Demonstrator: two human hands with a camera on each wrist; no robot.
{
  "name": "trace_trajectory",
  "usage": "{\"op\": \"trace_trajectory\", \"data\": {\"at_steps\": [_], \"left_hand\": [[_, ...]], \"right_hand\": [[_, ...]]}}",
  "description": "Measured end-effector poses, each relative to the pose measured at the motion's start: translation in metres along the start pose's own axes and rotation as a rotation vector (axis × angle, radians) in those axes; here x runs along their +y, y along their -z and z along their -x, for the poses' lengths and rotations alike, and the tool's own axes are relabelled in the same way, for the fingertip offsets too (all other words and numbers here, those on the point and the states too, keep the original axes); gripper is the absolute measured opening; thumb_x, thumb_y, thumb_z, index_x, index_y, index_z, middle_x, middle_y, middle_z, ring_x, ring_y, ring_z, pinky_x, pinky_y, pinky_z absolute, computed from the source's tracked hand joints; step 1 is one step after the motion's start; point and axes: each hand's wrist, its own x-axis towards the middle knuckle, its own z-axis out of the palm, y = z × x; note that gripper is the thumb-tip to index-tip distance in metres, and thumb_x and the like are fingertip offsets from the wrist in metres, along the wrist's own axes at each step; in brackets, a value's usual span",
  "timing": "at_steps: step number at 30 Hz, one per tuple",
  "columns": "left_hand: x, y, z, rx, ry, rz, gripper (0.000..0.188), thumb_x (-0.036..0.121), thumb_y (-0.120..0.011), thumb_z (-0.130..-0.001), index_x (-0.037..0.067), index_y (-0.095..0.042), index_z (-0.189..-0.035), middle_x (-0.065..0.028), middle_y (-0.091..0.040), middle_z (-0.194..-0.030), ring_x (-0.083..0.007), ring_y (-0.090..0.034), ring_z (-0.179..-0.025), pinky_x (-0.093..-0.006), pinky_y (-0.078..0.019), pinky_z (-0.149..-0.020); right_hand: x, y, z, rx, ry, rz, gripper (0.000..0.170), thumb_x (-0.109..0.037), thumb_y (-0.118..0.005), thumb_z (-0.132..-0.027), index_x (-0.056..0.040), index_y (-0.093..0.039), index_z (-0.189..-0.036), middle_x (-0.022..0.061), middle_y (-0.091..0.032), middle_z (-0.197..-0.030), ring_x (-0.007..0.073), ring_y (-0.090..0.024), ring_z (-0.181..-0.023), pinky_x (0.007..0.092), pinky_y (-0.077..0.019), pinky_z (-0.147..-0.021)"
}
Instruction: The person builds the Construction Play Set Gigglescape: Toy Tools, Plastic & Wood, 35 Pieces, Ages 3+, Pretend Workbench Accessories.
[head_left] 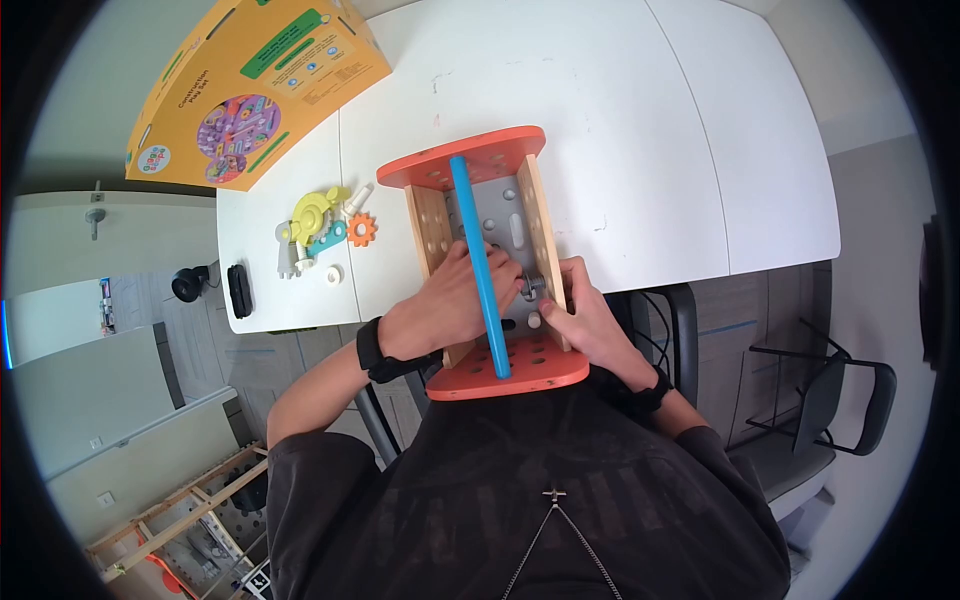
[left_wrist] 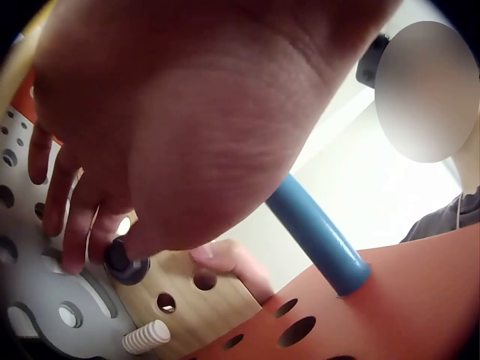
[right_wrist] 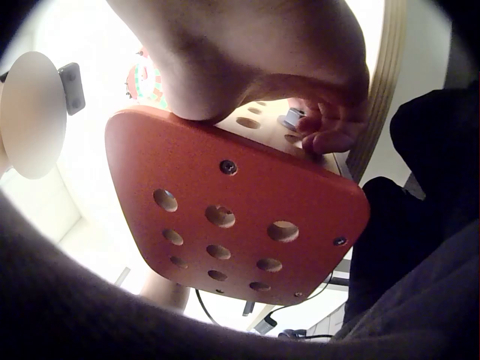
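A toy toolbox with red end panels [head_left: 508,378], wooden sides and a blue bar handle [head_left: 474,250] stands at the table's near edge. My left hand [head_left: 450,298] reaches under the bar into its grey perforated base [head_left: 495,210]. There, the thumb and fingers pinch a dark round knob-like piece [left_wrist: 126,262] beside the right wooden side [left_wrist: 187,300]. My right hand [head_left: 598,325] grips that side from outside, thumb over its top edge. Close to the right fingers, a grey bolt head [right_wrist: 292,118] shows on the panel. A white threaded bolt [left_wrist: 146,337] stands near the knob.
Left on the white table [head_left: 640,180] lie a yellow toy tool [head_left: 312,215], an orange gear [head_left: 361,230], a teal piece [head_left: 328,238] and a white ring [head_left: 333,274]. A yellow box [head_left: 300,70] stands behind them, a black case [head_left: 239,290] nearby. Chairs stand at right.
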Motion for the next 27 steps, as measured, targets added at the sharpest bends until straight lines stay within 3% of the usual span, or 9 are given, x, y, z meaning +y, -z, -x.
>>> {"op": "trace_trajectory", "data": {"at_steps": [8, 11, 17, 23, 27], "left_hand": [[0.004, 0.003, -0.001, 0.062, -0.011, 0.063, 0.026, 0.027, -0.07, -0.1, 0.005, -0.059, -0.109, -0.0113, -0.066, -0.097, -0.0333, -0.061, -0.094, -0.0471, -0.0488, -0.088], [-0.002, -0.005, -0.003, 0.025, -0.024, -0.052, 0.027, 0.028, -0.07, -0.101, 0.005, -0.058, -0.11, -0.0111, -0.067, -0.102, -0.0325, -0.062, -0.097, -0.0471, -0.0488, -0.089], [0.006, 0.007, -0.002, 0.071, -0.026, 0.095, 0.024, 0.026, -0.066, -0.103, 0.004, -0.059, -0.112, -0.0111, -0.065, -0.098, -0.0324, -0.061, -0.095, -0.0467, -0.0489, -0.088], [-0.002, -0.004, -0.004, 0.01, -0.017, -0.02, 0.025, 0.027, -0.067, -0.103, 0.004, -0.059, -0.11, -0.0121, -0.066, -0.101, -0.0324, -0.062, -0.098, -0.0468, -0.0489, -0.089], [0.002, 0.003, -0.003, 0.04, -0.024, 0.092, 0.024, 0.026, -0.065, -0.104, 0.004, -0.061, -0.112, -0.0122, -0.066, -0.098, -0.0328, -0.062, -0.097, -0.0471, -0.0492, -0.089]], "right_hand": [[0.002, -0.002, -0.001, 0.017, 0.029, -0.013, 0.049, -0.012, -0.064, -0.102, 0.0036, -0.038, -0.139, 0.0138, -0.065, -0.094, 0.0141, -0.059, -0.057, 0.0304, -0.0462, -0.049], [0.001, 0.0, -0.001, 0.0, 0.0, 0.012, 0.048, -0.012, -0.064, -0.102, 0.0036, -0.038, -0.139, 0.0138, -0.066, -0.094, 0.0142, -0.059, -0.056, 0.0305, -0.0464, -0.05], [0.0, 0.0, 0.0, 0.001, 0.008, 0.005, 0.048, -0.012, -0.065, -0.102, 0.0034, -0.038, -0.138, 0.0124, -0.065, -0.091, 0.014, -0.058, -0.055, 0.0305, -0.0465, -0.05], [-0.002, 0.0, 0.0, 0.0, -0.001, 0.016, 0.047, -0.012, -0.064, -0.102, 0.003, -0.039, -0.138, 0.0127, -0.066, -0.091, 0.014, -0.058, -0.054, 0.031, -0.0468, -0.051], [-0.001, 0.0, 0.0, 0.002, 0.003, 0.009, 0.046, -0.012, -0.064, -0.101, 0.0029, -0.039, -0.137, 0.0118, -0.065, -0.09, 0.0137, -0.058, -0.054, 0.0311, -0.0466, -0.051]]}}
